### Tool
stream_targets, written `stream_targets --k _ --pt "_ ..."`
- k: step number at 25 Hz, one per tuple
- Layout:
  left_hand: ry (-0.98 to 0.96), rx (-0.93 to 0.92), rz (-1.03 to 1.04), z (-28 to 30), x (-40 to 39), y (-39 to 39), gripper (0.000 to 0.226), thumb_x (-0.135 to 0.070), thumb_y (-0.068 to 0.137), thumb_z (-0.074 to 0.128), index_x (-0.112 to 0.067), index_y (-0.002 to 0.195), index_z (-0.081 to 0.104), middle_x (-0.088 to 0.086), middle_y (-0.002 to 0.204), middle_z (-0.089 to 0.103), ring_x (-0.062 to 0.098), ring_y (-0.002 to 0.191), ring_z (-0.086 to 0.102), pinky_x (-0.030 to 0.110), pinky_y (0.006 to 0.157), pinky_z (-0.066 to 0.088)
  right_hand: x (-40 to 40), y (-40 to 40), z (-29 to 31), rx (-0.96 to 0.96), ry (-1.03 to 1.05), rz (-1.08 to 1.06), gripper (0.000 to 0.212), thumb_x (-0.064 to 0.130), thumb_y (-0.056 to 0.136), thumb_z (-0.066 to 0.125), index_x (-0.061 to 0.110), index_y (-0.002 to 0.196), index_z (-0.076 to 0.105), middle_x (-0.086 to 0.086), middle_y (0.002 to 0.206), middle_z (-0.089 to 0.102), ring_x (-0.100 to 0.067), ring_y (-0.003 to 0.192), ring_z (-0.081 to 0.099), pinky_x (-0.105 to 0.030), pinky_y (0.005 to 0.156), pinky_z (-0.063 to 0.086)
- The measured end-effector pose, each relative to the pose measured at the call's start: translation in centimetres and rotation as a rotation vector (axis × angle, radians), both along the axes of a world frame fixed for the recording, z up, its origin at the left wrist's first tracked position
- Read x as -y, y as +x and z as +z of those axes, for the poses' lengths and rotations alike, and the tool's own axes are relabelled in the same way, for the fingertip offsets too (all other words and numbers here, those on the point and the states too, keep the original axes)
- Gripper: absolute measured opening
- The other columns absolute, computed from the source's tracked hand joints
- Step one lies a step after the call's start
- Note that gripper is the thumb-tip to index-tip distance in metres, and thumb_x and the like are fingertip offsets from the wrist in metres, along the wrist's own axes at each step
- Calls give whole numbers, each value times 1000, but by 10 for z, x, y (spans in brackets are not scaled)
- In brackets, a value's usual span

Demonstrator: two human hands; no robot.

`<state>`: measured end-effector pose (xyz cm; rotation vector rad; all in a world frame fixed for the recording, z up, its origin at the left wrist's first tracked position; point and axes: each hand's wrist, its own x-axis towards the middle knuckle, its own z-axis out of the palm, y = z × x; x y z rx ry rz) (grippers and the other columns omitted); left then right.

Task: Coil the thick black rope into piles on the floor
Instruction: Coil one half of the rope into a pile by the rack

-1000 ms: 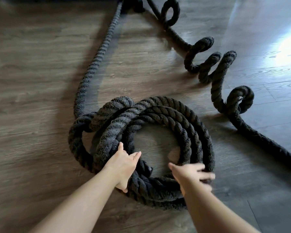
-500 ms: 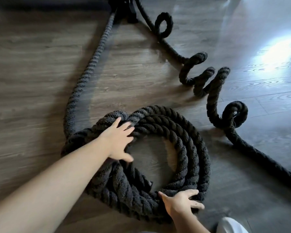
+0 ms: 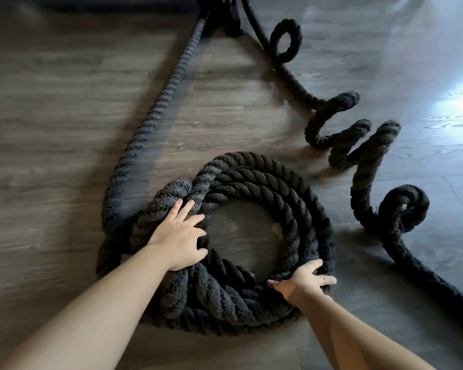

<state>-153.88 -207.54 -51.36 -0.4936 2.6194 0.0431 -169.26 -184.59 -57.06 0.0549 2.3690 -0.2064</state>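
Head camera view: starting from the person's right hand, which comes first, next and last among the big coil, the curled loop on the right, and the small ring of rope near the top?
Measured from the right hand:
1. The big coil, which this hand grips at its near right edge.
2. The curled loop, farther right on the floor, apart from the hand.
3. The small ring, far off near the top of the view.
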Motion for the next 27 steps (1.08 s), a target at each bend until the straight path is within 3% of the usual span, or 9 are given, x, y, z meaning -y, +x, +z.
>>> stream_targets --k 4,7,8,11,15,18,20,23,27 --pt "109 2 136 0 -2 -14 71 -75 86 37 -29 137 57 -5 157 31 26 148 -19 50 118 -13 30 -46 6 42 10 34 153 64 54 85 11 150 -21 -33 152 -13 -53 139 14 -52 113 25" --pt "174 9 263 2 -1 -40 86 -84 80 37 -24 139 55 -4 155 31 24 147 -24 53 119 -5 54 -104 2 25 -66 121 111 30 85 75 6 153 -10 -28 156 -10 -42 143 10 -21 106 37" --pt "180 7 302 3 -1 -49 90 -87 78 36 -23 139 55 -4 155 31 24 146 -25 54 120 1 65 -122 1 9 -60 165 111 33 85 74 5 152 -10 -31 155 -8 -44 143 9 -26 111 32" --pt "178 3 418 2 0 -74 96 -91 75 33 -22 139 54 -3 155 31 24 145 -28 50 117 18 95 -153 12 35 105 302 146 66 63 78 9 148 -25 -39 150 -14 -55 140 10 -54 112 26" --pt "160 52 492 5 -1 -108 100 -92 76 27 -19 139 53 1 156 31 29 144 -29 48 117 18 124 -195 14 45 146 470 149 59 60 84 18 147 -30 -33 151 -24 -57 138 13 -57 111 29" --pt "212 122 521 17 4 -123 108 -95 71 26 -17 143 47 3 159 25 33 142 -34 52 117 16 151 -220 21 66 121 537 138 61 70 76 17 147 -29 -29 153 -23 -54 141 6 -55 115 20" --pt "257 301 392 31 15 -129 117 -97 66 35 -15 150 37 7 160 20 39 140 -34 56 117 11 163 -227 18 67 96 544 127 63 78 67 13 148 -27 -31 154 -18 -50 143 4 -55 116 17" --pt "167 586 -49 54 45 -139 128 -86 63 61 -13 156 14 14 162 12 44 145 -19 57 117 0 179 -238 13 87 30 510 124 49 81 71 14 147 -28 -30 154 -20 -49 144 0 -57 117 13" --pt "-18 600 -452 53 110 -147 140 -56 64 83 -21 155 -18 18 162 -14 34 147 -20 62 115 -10 200 -254 22 84 173 712 137 63 72 73 11 146 -30 -37 151 -20 -59 138 10 -59 112 22"
